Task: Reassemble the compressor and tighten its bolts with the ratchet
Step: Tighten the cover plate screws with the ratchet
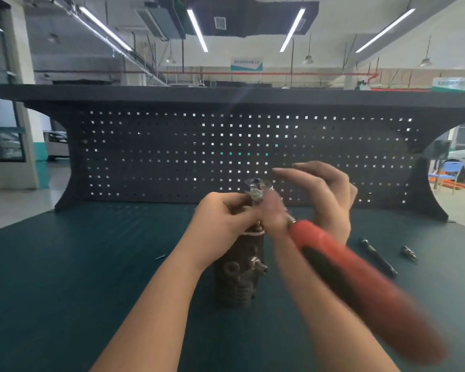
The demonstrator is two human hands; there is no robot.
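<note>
Compressor [239,275]: upright on green worktop [91,277], centre, near the edge.
Left hand [223,218]: curled round the compressor's top, steadying it.
Ratchet [341,272]: red-and-black handle, motion-blurred, angled toward near right; head at the top fitting, seating unclear.
Right hand [325,197]: behind the ratchet's head end, fingers spread and extended left; grip on the tool not discernible.
Step, judged: bolt tightening at the top.
Next move, judged: firm hold on the handle, short swing, body braced.
Loose items: extension bar [377,257], socket [409,253], right.

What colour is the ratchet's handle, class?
Red with a black grip section; the ratchet handle shows, motion-blurred, in the head view.
</note>
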